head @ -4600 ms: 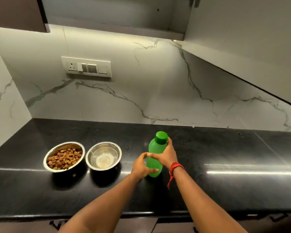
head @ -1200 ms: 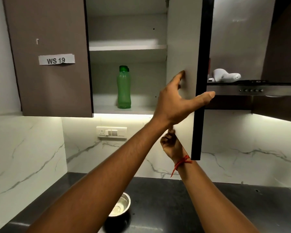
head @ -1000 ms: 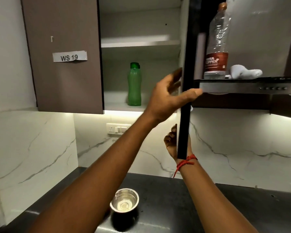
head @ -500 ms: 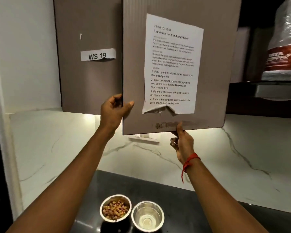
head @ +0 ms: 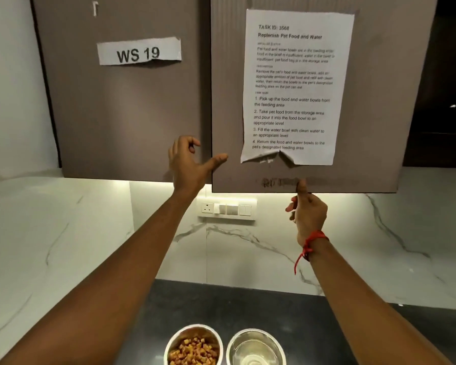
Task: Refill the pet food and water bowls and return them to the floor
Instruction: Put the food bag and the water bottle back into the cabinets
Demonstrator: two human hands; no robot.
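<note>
Overhead, the left hand (head: 187,164) hangs loosely spread, its thumb against the left edge of the cabinet door (head: 379,101). Apart from it, the right hand (head: 307,209) sets its thumb on that door's lower edge, fingers curled beneath; whether it pinches is unclear. Down on the black counter (head: 248,304) the food bowl (head: 195,329) holds brown kibble (head: 194,351), and just beside it the water bowl (head: 256,335) holds a little clear water
</note>
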